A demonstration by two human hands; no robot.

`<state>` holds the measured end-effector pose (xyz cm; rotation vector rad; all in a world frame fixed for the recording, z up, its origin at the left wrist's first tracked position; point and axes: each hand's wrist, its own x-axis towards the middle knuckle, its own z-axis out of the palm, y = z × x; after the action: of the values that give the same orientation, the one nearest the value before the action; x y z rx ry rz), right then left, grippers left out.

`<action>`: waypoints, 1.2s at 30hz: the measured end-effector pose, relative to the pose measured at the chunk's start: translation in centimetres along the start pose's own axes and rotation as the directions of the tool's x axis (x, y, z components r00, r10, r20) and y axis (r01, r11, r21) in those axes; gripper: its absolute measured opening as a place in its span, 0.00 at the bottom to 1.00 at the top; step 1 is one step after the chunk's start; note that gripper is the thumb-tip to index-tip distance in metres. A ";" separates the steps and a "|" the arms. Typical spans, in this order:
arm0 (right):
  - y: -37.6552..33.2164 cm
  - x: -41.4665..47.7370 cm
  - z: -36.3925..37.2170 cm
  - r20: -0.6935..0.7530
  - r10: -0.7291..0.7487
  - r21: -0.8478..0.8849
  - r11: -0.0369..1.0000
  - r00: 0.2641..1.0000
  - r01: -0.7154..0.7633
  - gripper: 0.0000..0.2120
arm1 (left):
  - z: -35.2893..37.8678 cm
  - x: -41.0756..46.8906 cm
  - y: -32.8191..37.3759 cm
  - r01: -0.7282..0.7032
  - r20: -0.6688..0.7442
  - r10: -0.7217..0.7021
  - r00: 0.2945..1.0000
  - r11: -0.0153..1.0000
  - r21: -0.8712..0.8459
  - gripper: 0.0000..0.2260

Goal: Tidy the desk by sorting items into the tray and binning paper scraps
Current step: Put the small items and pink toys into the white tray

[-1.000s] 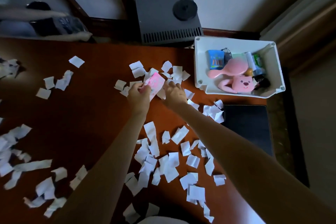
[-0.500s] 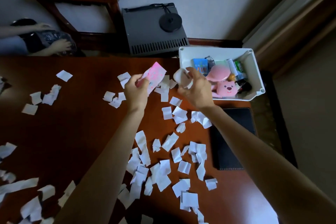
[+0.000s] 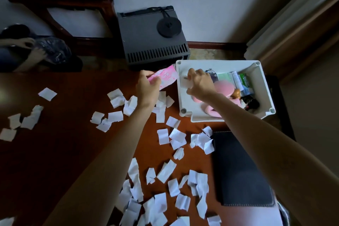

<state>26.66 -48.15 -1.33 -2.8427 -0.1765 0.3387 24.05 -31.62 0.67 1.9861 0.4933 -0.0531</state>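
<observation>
Fingers (image 3: 146,75) of left hand (image 3: 147,90) pinch a flat pink packet (image 3: 167,76) by its near end. The rest sticks out up and right of them, clear of the tabletop (image 3: 73,143), with the far corner just beside the tray (image 3: 220,62) rim. Right hand (image 3: 200,83) is over the tray's left part, fingers curled round a small pale object (image 3: 184,83). It's too blurred to name, maybe a wad or a small tub. Tray fill sits right of those fingers: pink toy (image 3: 224,88), green packs (image 3: 244,80).

Handling, my read: packet is light, thin and floppy, probably slick film. An end pinch lets it droop. Better to put the thumb across the middle of the flat faces, or drop it flat onto the bare tray floor just nearside of the right fingers. Pale object looks light and needs no force. Release it low so it can't bounce out.

Paper scraps (image 3: 177,138) cover the tabletop nearside of both sets of fingers, with more far left of the left ones. They're near weightless and thin. Sweep them into a pile with a flat palm and scoop, not one by one. Black folder (image 3: 242,170) lies nearside of the right fingers, partly hidden by the forearm, with scraps at its upper left corner.
</observation>
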 end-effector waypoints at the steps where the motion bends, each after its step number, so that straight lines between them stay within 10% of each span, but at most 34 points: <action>1: 0.2 0.4 0.3 0.002 -0.009 -0.008 1.000 1.000 0.009 0.17 | 0.1 0.2 -0.1 0.004 0.004 -0.004 1.000 1.000 0.002 0.13; 9: 1.5 1.5 2.0 0.009 -0.074 0.022 0.997 0.997 0.074 0.07 | 0.6 0.1 0.1 0.054 0.043 -0.051 0.998 0.997 -0.049 0.12; 14: 2.0 0.5 2.2 -0.288 0.032 0.228 0.973 0.957 0.036 0.07 | 1.0 -0.8 1.1 0.063 0.068 -0.057 0.996 0.993 -0.095 0.11; 19: 0.4 -2.2 -1.6 0.009 0.310 0.884 0.443 0.951 -0.153 0.09 | 2.7 -2.3 2.3 0.010 0.121 0.002 0.993 0.994 -0.105 0.11; 24: 1.3 -3.2 -2.7 0.090 0.343 0.928 0.311 0.935 -0.204 0.11 | 4.2 -3.3 2.3 -0.082 0.149 0.084 0.985 0.996 -0.015 0.10; 36: 1.2 -2.3 2.6 0.003 0.379 0.551 0.771 0.925 -0.318 0.09 | 1.3 -4.3 -2.5 -0.055 -0.035 0.058 0.998 0.995 0.082 0.09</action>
<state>23.89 -48.99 -3.58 -2.2948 0.4208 0.2524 19.44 -33.17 -0.96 2.0828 0.4654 -0.0013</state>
